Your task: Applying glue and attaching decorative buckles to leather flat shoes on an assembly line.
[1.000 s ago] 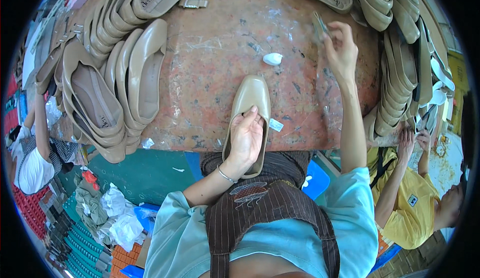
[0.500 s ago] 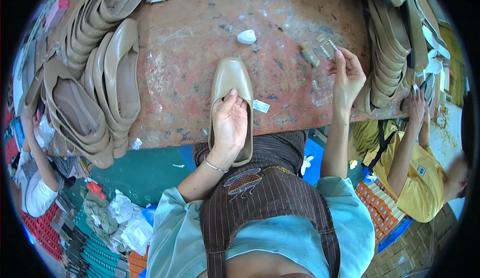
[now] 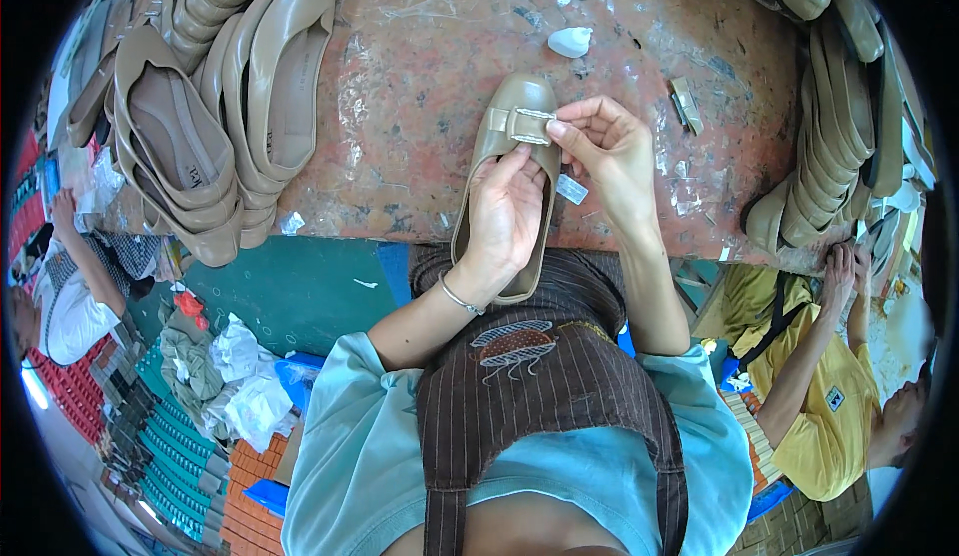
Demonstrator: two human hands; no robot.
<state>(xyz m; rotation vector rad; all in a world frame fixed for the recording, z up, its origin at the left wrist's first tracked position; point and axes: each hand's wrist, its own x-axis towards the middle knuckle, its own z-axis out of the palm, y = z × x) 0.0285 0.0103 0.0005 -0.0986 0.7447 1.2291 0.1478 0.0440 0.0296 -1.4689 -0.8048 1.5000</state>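
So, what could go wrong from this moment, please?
The bow ornament might end up crooked, since the right hand pinches it only at its right end. The beige shoe might tip if the left hand loosens, because its heel appears to reach past the edge of the table.

We are seeing a smooth, glossy, leather-like finish on the square-toed flat shoe point(image 3: 523, 87) and a metallic glint along the buckle point(image 3: 530, 126). We are looking at a rough, scuffed tabletop point(image 3: 420, 106), matt pinstriped cloth in the apron point(image 3: 569, 386), and shiny metal in the bangle point(image 3: 458, 298).
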